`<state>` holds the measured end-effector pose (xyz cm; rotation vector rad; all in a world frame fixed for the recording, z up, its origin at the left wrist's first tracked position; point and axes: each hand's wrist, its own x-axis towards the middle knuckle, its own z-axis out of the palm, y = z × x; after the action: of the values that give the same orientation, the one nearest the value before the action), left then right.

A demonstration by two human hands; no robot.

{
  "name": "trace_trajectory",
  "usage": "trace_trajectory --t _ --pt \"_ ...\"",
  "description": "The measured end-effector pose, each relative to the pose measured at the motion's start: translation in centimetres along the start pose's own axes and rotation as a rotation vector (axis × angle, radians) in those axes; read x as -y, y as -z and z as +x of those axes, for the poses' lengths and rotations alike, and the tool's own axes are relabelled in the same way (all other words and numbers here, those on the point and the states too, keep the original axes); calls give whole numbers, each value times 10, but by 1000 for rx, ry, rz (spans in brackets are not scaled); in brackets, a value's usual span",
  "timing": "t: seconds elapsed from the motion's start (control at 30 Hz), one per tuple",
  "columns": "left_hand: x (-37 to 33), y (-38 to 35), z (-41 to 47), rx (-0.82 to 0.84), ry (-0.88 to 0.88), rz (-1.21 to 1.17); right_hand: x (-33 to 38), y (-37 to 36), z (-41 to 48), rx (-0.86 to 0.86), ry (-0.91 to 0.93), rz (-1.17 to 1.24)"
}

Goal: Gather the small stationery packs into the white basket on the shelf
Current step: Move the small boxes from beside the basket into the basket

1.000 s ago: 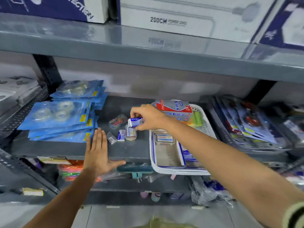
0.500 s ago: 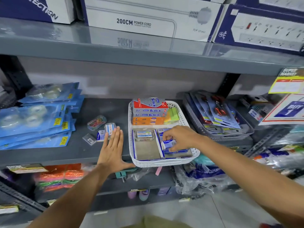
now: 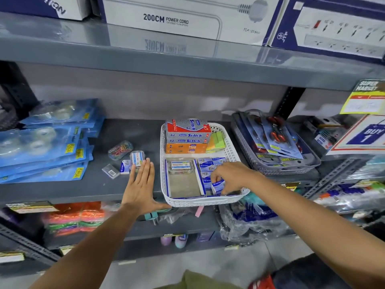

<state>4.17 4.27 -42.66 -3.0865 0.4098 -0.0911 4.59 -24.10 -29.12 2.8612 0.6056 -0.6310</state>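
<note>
We tuck a small pack [image 3: 217,185] into the white basket [image 3: 200,202].
Our right hand [image 3: 231,176] pinches its sides; it looks light and stiff. Our left hand [image 3: 141,184] rests flat on the shelf [image 3: 116,130], holding nothing.

The right hand [image 3: 231,176] curls over a small blue-and-white cardboard pack [image 3: 218,183], hiding most of it. The flat left hand [image 3: 140,184] covers a corner of a clear plastic pack with a white label [image 3: 137,157]. Flat blue tape packs [image 3: 41,142] run off the left edge. Orange and green bundles [image 3: 77,221] on the shelf below are blurred, their kind unclear.
</note>
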Motion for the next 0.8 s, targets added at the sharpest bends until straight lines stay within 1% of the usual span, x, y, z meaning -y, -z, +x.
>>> trace_trajectory --t 0.1,0.2,0.53,0.7,0.8 --pt "0 1 1 -1 9 -6 -2 2 1 56 8 24" --pt "-2 2 1 4 21 -2 -1 1 2 70 3 43" --pt "-2 1 0 -18 2 -21 4 -6 3 -22 37 -52" --pt "-1 1 0 -15 -6 -14 -1 -7 1 -25 17 31" --pt "0 0 0 -3 -10 -22 -7 -4 -4 -32 -45 153"
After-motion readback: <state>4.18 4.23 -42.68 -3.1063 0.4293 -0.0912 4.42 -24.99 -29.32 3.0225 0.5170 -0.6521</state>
